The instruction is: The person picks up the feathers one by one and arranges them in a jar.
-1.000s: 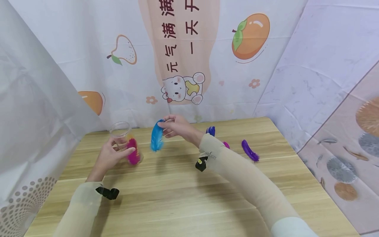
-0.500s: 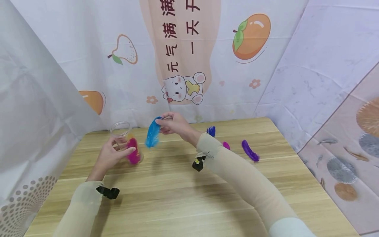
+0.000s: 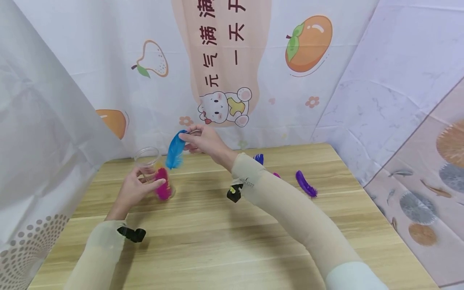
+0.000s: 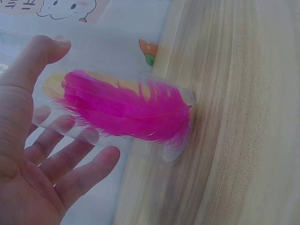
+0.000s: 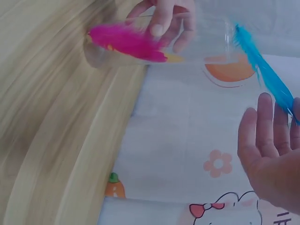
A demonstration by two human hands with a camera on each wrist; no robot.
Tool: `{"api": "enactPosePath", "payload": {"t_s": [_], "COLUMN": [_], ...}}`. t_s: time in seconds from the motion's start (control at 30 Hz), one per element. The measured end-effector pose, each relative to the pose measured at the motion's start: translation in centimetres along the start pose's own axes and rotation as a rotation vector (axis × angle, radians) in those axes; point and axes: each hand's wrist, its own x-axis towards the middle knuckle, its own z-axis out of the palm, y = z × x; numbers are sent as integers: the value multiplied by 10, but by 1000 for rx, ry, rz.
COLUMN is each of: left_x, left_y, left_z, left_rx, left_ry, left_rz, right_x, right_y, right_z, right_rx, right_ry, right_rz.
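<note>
A clear plastic cup (image 3: 146,155) stands upright at the table's back left, with a magenta feather (image 4: 126,108) and a yellow feather (image 4: 55,85) inside. My left hand (image 3: 135,189) curls its fingers and thumb around the cup's side. Between thumb and fingertips, my right hand (image 3: 206,143) pinches one end of a blue feather (image 3: 175,151). That feather hangs in the air just right of the cup's rim. In the right wrist view its lower, fluffy end is close to the cup's mouth.
Right of the right forearm a purple feather (image 3: 306,184) lies on the wooden table (image 3: 217,241). A dark blue feather (image 3: 259,159) and a magenta feather tip (image 3: 277,175) lie partly behind the right arm. A printed curtain (image 3: 275,133) borders the table's back edge.
My right hand has moved left and up with the blue feather, bringing it from the middle toward the cup's rim. The left hand and the cup have stayed in place.
</note>
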Motion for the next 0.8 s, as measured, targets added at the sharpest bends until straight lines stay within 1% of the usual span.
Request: {"api": "enactPosePath", "payload": {"t_s": [0.13, 0.23, 0.3, 0.47, 0.67, 0.8], "left_x": [0, 0, 0, -1, -1, -2], "left_y": [0, 0, 0, 0, -1, 1], "left_z": [1, 2, 3, 4, 4, 1], "left_rx": [-13, -21, -9, 21, -5, 1], "left_ry": [0, 4, 6, 6, 1, -7], "left_rz": [2, 10, 12, 9, 8, 6], "right_x": [0, 0, -1, -3, -3, -3], "right_y": [-6, -7, -5, -2, -7, -10], "right_z": [9, 15, 17, 21, 23, 27], "right_rx": [52, 69, 64, 53, 75, 46], "right_ry": [-15, -18, -18, -12, -16, -21], "right_rz": [-2, -42, -65, -89, -134, -171]}}
